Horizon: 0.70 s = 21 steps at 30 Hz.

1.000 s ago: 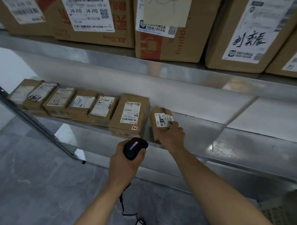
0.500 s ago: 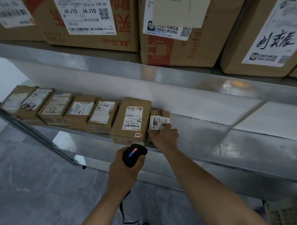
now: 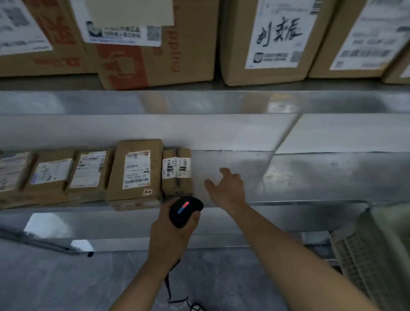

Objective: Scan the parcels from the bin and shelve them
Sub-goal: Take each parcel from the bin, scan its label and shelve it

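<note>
right hand empty over the shelf, scanner gripped in the left

the right hand (image 3: 228,188) hovers over bare metal on the lower shelf (image 3: 315,179), fingers spread loose and wide, holding nothing. it sits just beside the small parcel (image 3: 177,171), a clear gap between thumb and cardboard, no contact. that small parcel lies flat at the right end of a row of parcels (image 3: 85,173), label up, snug against the taller box (image 3: 136,171) on its left. the left hand (image 3: 170,233) is wrapped tight around a black scanner (image 3: 185,211), red and blue light glowing on top, its cord trailing down toward the floor. scanner head sits just below the shelf's front edge, near the small parcel's front end. above, big cartons (image 3: 270,38) line the upper shelf. at far right, a pale mesh bin (image 3: 368,261) shows at the edge, its contents too blurred to tell.
</note>
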Available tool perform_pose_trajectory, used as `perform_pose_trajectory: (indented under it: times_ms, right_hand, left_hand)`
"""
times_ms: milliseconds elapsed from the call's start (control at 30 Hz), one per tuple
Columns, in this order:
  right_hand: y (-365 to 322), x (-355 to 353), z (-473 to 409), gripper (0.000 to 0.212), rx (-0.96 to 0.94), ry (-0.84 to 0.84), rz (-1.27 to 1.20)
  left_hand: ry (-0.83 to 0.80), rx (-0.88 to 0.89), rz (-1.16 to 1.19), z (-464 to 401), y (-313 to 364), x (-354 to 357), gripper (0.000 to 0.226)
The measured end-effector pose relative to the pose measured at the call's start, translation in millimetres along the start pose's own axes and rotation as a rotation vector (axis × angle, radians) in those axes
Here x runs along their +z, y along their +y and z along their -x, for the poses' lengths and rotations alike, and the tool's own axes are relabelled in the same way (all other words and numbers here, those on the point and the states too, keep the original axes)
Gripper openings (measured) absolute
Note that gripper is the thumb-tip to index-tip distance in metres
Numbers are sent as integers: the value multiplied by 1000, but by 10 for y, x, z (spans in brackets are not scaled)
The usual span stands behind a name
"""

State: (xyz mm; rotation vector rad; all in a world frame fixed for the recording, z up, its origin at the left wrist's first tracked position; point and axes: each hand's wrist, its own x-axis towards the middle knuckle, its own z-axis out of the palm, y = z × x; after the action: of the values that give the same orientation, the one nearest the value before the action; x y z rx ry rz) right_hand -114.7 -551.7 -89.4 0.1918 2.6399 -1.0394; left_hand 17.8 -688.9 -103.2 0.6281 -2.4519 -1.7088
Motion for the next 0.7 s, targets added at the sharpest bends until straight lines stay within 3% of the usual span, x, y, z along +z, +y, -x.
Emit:
perform_pose_trajectory:
  times_ms: [400, 700]
  right_hand:
    - [1674, -1299, 377, 66, 213, 257, -63]
    - [3060, -2259, 881, 70, 482, 420, -214]
  left_hand:
    - [-371, 202, -127, 183, 757, 1500, 48]
    - [-646, 349, -209, 638, 1284, 2882, 51]
